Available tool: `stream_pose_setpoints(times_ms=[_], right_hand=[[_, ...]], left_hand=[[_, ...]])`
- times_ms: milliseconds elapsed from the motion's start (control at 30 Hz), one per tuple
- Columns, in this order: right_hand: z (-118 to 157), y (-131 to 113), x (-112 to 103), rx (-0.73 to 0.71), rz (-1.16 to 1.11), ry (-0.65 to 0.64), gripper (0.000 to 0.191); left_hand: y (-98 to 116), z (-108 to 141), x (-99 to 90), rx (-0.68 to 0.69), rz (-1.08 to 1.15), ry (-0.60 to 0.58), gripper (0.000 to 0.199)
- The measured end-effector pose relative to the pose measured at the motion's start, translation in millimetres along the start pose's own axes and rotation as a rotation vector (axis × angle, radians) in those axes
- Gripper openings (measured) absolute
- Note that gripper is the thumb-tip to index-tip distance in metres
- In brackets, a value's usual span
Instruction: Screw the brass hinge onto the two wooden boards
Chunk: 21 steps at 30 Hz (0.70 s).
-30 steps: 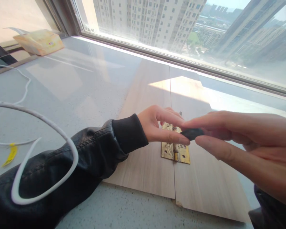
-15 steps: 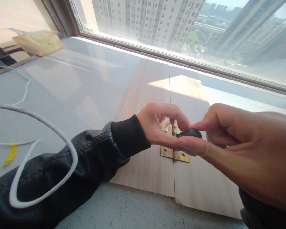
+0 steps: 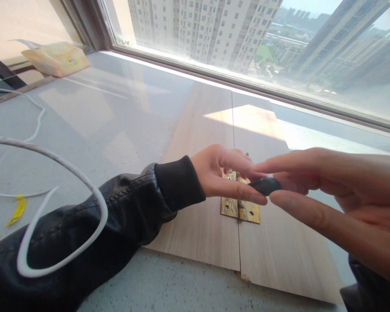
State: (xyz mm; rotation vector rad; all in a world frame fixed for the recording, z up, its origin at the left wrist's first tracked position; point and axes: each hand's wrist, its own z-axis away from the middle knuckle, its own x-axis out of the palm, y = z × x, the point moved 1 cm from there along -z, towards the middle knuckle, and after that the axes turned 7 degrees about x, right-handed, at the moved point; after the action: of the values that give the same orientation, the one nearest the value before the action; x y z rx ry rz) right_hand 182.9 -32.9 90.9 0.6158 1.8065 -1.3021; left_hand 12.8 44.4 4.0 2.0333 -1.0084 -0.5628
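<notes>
Between the thumb and fingers of my left hand [image 3: 225,173] is a small dark object [image 3: 265,186], blurred, its exact kind unclear. My right hand [image 3: 338,195] is at the object's right end, its thumb lifted off and its fingers spread around it. Below the hands, a brass hinge [image 3: 230,207] lies across the seam of two pale wooden boards [image 3: 195,234] [image 3: 286,255]. A screw head shows in the hinge's left leaf, which my left hand partly covers.
A white cable [image 3: 102,208] loops over my left sleeve, with a yellow tag [image 3: 17,211] nearby. A tissue pack [image 3: 56,60] sits at the back left of the speckled countertop [image 3: 117,108]. The window frame [image 3: 182,76] runs along the back.
My right hand has loosened, its thumb parting from the dark object and its fingers extending. My left hand still pinches the object, of which more now shows.
</notes>
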Motion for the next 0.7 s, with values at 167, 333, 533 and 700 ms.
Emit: stream_pose_setpoints(times_ms=[167, 333, 533, 700], right_hand=[[-1, 5, 1, -0.043, 0.041, -0.038, 0.01], [-5, 1, 7, -0.055, 0.119, -0.013, 0.02], [-8, -5, 12, -0.085, 0.368, 0.205, 0.04], [-7, -10, 16, -0.123, 0.429, 0.243, 0.039]], left_hand=[[5, 2, -1.7, -0.129, 0.035, -0.03, 0.03], [2, 0, -8.8, -0.096, -0.082, -0.084, 0.046], [1, -1, -1.8, -0.01, -0.164, 0.032, 0.039], [-5, 1, -2.0, 0.081, -0.107, 0.077, 0.032]])
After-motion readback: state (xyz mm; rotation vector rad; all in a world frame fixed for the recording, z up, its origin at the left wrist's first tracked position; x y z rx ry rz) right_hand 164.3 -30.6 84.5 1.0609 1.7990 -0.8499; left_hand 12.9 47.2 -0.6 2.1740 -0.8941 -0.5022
